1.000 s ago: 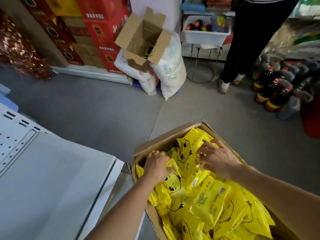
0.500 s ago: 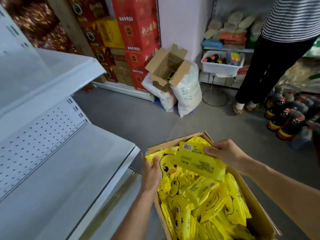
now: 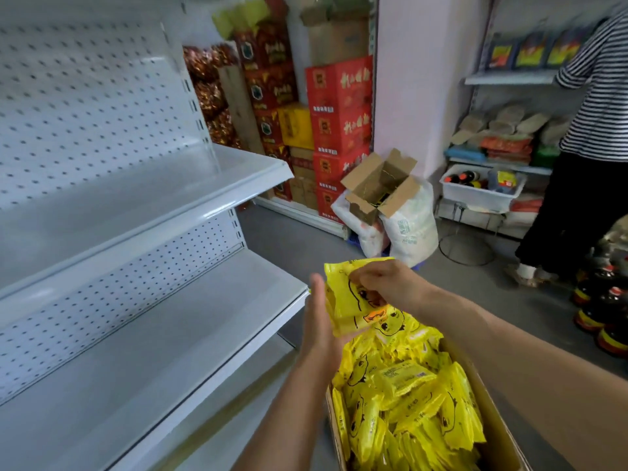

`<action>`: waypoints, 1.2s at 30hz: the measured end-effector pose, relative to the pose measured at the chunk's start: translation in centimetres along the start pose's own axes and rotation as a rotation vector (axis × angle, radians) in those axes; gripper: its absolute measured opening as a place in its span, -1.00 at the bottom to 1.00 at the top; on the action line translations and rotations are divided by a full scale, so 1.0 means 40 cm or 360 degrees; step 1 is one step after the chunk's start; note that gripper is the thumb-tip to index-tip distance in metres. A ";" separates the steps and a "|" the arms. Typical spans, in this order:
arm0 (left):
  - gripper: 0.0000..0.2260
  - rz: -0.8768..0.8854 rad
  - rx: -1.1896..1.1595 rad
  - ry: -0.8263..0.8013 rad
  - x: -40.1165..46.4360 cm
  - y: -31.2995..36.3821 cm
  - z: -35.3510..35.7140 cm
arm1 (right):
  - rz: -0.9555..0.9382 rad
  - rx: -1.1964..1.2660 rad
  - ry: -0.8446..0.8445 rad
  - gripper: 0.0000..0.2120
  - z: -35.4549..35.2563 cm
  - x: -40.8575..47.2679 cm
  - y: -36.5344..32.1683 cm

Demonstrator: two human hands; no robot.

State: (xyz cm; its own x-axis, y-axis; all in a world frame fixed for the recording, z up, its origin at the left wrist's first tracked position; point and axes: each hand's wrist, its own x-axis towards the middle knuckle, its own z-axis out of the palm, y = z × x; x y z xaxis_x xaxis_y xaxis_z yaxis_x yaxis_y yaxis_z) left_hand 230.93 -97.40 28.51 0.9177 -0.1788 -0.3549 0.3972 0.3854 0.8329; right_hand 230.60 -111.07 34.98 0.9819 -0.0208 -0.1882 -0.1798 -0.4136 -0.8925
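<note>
Bundle: yellow duck packets (image 3: 356, 302) are being held in the air above the far end of the box, just off the front edge of the lower shelf, duck face showing.
Right hand: the right hand (image 3: 385, 283) is gripping the bundle's top edge, its fingers (image 3: 356, 275) curling over and clamping the foil.
Left hand: the left hand (image 3: 317, 322) is pressing flat against the bundle's left side, fingers straight and together, not curling round it.
Change: half a second ago each hand was holding its own packet low over the box; now the two are coming together into one bundle and it is riding higher, nearer the shelving.
Meaning: picking out looks finished for this load, and I judge that squaring up and carrying over to a shelf is the step now in hand.
Box: the box (image 3: 499, 433) is sitting at the lower right, still heaped with loose packets (image 3: 407, 399).
Shelves: the lower shelf (image 3: 170, 334) and upper shelf (image 3: 153, 198) are standing to the left.
Hidden: how many packets are making up the bundle cannot be told, as the right hand is covering its top and the left palm its edge; the left thumb is not showing.
Blur: the left fingertips are smearing with motion, and the print on the packets is too soft to read.
Cut off: the box's near end and both elbows are running out of the frame, and the person in stripes (image 3: 594, 113) at the far right is only partly showing.
</note>
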 end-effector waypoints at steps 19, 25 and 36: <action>-0.30 0.0562 -0.0018 0.0565 -0.265 0.296 -0.265 | -0.0298 0.0893 0.0344 -0.80 0.206 -0.080 -0.279; -0.71 0.0755 0.0010 0.0712 -0.368 0.457 -0.433 | -0.0258 0.1146 0.0008 -0.72 0.408 -0.053 -0.437; -0.77 0.1033 0.0108 0.1115 -0.564 0.770 -0.854 | -0.0659 0.0496 -0.0938 -0.58 0.799 -0.046 -0.777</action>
State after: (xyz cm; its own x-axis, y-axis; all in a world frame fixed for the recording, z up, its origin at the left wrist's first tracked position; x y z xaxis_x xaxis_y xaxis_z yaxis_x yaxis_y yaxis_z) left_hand 222.86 -50.58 47.69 0.7660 0.6422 0.0297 -0.1729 0.1612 0.9717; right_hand 232.49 -69.11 49.96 0.7950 0.6017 0.0767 0.1003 -0.0057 -0.9949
